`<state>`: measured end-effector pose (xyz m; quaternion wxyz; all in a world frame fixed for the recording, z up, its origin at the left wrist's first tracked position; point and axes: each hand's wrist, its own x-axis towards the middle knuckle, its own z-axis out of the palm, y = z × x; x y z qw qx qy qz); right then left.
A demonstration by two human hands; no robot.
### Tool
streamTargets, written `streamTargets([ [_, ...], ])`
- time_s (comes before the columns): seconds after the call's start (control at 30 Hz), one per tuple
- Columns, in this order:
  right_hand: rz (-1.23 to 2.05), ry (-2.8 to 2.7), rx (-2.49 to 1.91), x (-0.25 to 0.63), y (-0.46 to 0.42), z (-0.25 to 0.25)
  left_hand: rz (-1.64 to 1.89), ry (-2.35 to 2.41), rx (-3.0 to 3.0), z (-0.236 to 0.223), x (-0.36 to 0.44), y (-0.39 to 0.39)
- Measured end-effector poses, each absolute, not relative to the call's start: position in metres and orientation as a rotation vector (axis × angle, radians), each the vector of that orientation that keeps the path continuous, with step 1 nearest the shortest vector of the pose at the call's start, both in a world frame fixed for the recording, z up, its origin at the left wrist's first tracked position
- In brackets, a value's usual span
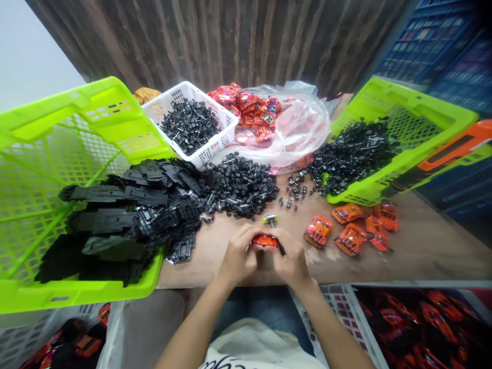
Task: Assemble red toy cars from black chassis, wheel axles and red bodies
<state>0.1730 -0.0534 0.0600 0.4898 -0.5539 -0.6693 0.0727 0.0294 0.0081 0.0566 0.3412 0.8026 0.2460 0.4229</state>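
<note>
Between both hands, at the front edge of the table, is an orange toy car (265,240). My left hand (241,252) grips its left end with the fingers closed. On the other end, my right hand (289,256) is closed too, with a dark piece showing by its fingers; I cannot make out what that piece is. Just beyond the car lies a small yellow-green and silver tool (270,220), perhaps a little hammer. Several orange car shells (318,231) rest on the table to the right of my hands.
A tipped green basket (154,277) at left spills black chassis plates (115,220). Black wheel-and-axle sets (242,184) are heaped mid-table, in a white basket (207,149) and in a right green basket (434,169). Behind are bagged red shells (249,110). A crate (369,328) stands below right.
</note>
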Motion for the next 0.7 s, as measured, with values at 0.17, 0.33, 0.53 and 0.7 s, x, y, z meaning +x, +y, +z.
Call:
streamTargets([
  [0.17, 0.087, -1.606, -1.399, 0.201, -0.074, 0.080, 0.883, 0.586, 2.135, 0.066, 0.028, 0.010],
  [0.33, -0.571, -1.338, -1.695, 0.305, -0.083, 0.071, 0.791, 1.480, 2.272, 0.068, 0.000, 0.066],
  [0.53, -0.599, -1.424, -1.913, 0.371, -0.076, 0.011, 0.440, 2.323, 2.354, 0.063, -0.028, 0.128],
  [0.7, -0.570, -1.431, -1.939, 0.348, -0.063, 0.005, 0.512, 2.488, 2.234, 0.055, -0.034, 0.135],
])
